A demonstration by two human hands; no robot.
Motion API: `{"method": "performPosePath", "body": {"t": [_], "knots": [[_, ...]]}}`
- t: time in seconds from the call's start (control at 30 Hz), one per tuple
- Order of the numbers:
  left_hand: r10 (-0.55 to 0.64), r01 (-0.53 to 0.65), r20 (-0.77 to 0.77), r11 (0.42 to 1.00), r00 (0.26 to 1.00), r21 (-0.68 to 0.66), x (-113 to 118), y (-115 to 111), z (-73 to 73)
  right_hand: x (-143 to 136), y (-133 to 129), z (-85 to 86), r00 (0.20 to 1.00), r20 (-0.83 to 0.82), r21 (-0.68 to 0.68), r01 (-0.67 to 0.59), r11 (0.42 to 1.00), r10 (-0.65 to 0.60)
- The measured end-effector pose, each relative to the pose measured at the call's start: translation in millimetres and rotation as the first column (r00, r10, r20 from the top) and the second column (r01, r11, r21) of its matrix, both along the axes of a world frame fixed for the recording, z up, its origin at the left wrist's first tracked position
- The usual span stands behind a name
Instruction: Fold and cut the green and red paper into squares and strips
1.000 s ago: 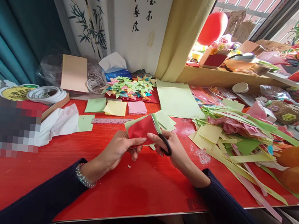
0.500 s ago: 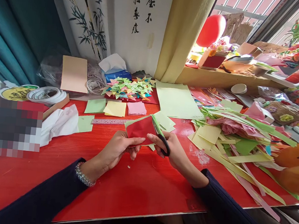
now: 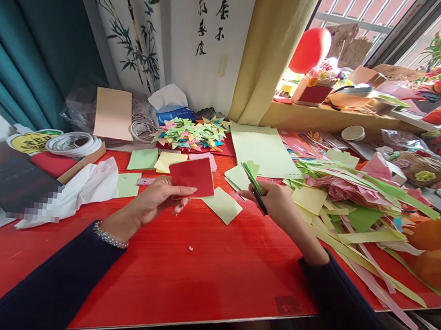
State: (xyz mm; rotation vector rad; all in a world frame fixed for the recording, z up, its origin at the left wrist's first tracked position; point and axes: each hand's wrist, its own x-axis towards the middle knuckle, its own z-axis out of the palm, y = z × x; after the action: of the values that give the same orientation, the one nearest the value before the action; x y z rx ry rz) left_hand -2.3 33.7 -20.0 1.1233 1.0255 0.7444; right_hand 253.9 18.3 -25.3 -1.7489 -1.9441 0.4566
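Note:
My left hand [image 3: 161, 201] pinches a red square card [image 3: 193, 177] by its lower edge, above the red table [image 3: 192, 283]. Scissors [image 3: 259, 192] are in my right hand [image 3: 275, 202], their blades pointing up and left, with thin green strips along them. Between the hands lies a pale green paper square [image 3: 223, 205]. Just behind it are more pale squares [image 3: 238, 177]. Pink [image 3: 208, 159], yellow [image 3: 169, 161] and green [image 3: 143, 159] squares lie behind my left hand.
Folded paper stars [image 3: 192, 132] are heaped at the back. Large green sheets [image 3: 265, 151] lie beside them. Paper strips [image 3: 358, 200] cover the right side. White tissue [image 3: 98, 183] and a dark box [image 3: 16, 183] sit left.
My hands have moved apart, the red card going left and the scissors right. A pale green square now lies on the table between them.

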Motion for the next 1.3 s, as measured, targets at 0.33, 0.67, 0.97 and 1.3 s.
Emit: {"method": "performPosePath", "body": {"t": [0.33,0.67,0.97,1.3], "knots": [[0.170,-0.172,0.099,0.985,0.980,0.007,-26,13,5.3,11,6,4.7,0.451,0.869,-0.095,-0.249,0.964,0.202],[0.152,-0.152,0.041,0.988,0.987,-0.020,-16,7,6.0,5,12,23.4,0.340,0.909,-0.148,-0.274,0.950,0.240],[0.086,-0.088,-0.035,0.996,0.996,-0.034,-18,7,1.0,9,17,36.9,0.331,0.860,-0.272,-0.347,0.898,0.389],[0.006,-0.006,-0.103,1.000,0.995,0.002,-20,7,3.1,27,25,41.9,0.603,0.579,-0.484,-0.286,0.827,0.548]]}}
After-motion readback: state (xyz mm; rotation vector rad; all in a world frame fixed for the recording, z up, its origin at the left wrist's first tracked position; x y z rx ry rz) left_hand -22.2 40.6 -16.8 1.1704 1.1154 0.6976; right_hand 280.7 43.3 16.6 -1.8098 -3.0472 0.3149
